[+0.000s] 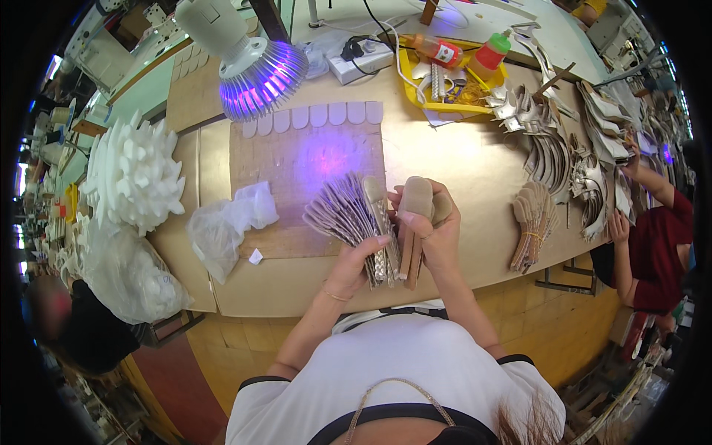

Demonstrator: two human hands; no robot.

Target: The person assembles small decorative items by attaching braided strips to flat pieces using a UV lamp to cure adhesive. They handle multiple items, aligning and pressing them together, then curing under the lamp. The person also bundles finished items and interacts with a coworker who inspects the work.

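Standing at a tan worktop [452, 159] above a yellow floor [512, 308]. Lit violet on a brown board [285, 174] under a lamp [263, 78], with a row of tabs [317, 116] along the board's far edge. Stocked near the far edge with a yellow tray [412, 95] carrying two bottles [489, 58]; heaped at the left end with white foam [133, 174]; set toward the right of the near edge with a tied bundle [532, 211]. Flanked on the right by a co-worker [660, 256] in dark red; probably surrounded by more benches, though too dim at the rim for certainty.

Gripping a fan of straps [337, 208] in the left hand [354, 265], fingers together round the lower ends. Clamping tan straps [417, 196] in the right hand [440, 241], with thumb across the front. Holding both bunches side by side, rounded ends away, over the middle of the near edge.
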